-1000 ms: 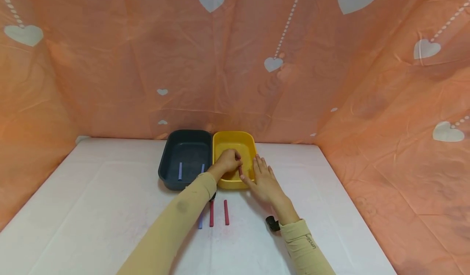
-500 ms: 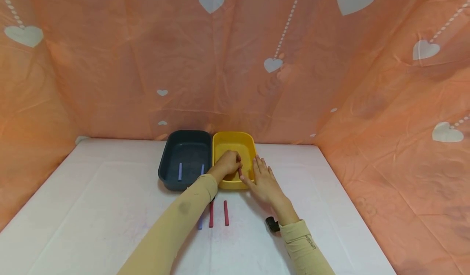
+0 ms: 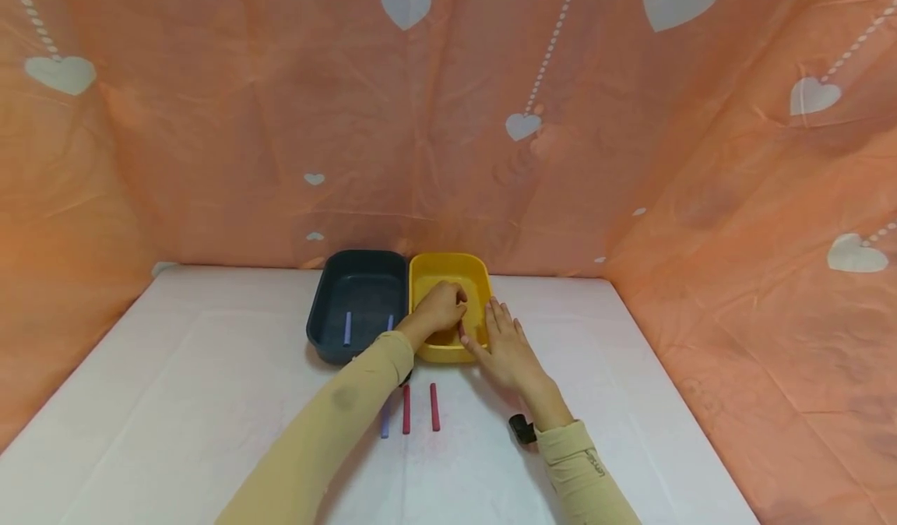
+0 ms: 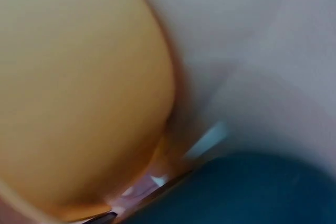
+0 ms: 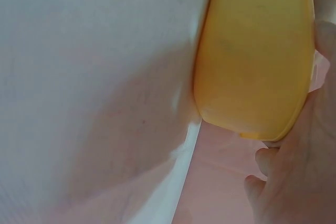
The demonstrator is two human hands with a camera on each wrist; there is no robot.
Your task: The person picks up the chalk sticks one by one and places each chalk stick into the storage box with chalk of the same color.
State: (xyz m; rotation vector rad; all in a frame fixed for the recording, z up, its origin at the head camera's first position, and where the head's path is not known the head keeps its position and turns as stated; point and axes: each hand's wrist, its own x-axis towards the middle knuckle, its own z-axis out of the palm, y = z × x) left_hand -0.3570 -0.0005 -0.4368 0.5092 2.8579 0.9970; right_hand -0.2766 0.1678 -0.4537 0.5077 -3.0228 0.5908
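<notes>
My left hand reaches into the yellow tray, its thumb and fingertips slightly apart. Just under those fingertips a red chalk stick stands out against the tray's floor, partly hidden by the hand. My right hand lies along the tray's right rim with straight fingers, its thumb over the front rim close to the chalk's near end. In the right wrist view the fingers curve round the outside of the yellow tray. The left wrist view is blurred and shows the yellow tray's wall with no fingers clear.
Against the yellow tray's left side stands a dark blue tray holding two purple chalk sticks. On the white table in front lie two red chalk sticks and a purple chalk stick, partly under the left sleeve.
My left hand has risen slightly and its fingertips have parted from the red chalk, which stays in the yellow tray. The right hand holds its place. The head view has shifted a little.
</notes>
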